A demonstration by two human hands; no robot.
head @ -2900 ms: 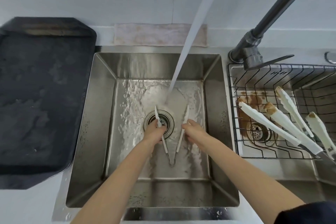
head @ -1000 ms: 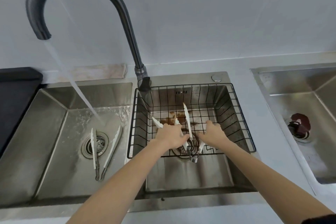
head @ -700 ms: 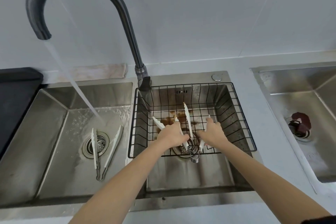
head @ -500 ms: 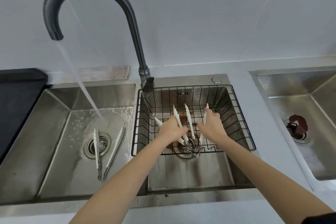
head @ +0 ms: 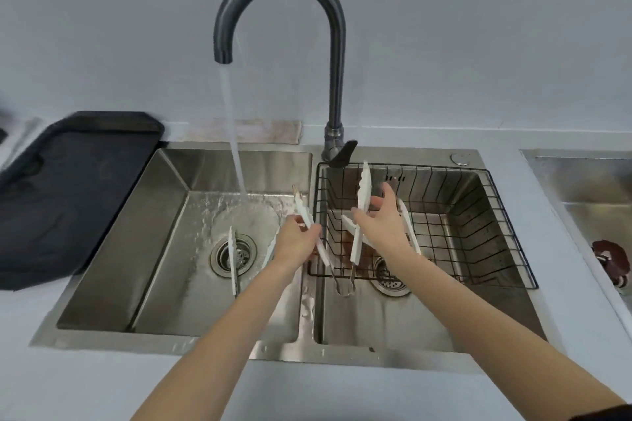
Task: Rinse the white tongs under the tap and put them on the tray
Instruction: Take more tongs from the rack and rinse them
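A pair of white tongs [head: 362, 191] with stained tips is held up over the divider between the two sink basins, arms spread, hinge pointing down. My left hand [head: 297, 243] grips its left arm and my right hand [head: 383, 228] grips its right arm. A second pair of white tongs [head: 232, 261] lies in the left basin across the drain. More white tongs [head: 409, 231] stay in the wire basket, partly hidden by my right hand. The dark tap [head: 333, 55] pours water [head: 234, 133] into the left basin. The black tray [head: 68, 188] lies left of the sink.
A black wire basket [head: 513, 236] sits in the right basin, with brown stains on its floor. A folded cloth [head: 263, 130] rests behind the left basin. Another steel sink [head: 581, 181] with a dark red object [head: 612, 265] is at the far right.
Both hands lifted one pair of tongs out of the wire basket and carried it left towards the divider. The other pair stayed on the left basin's drain. My view swung left.
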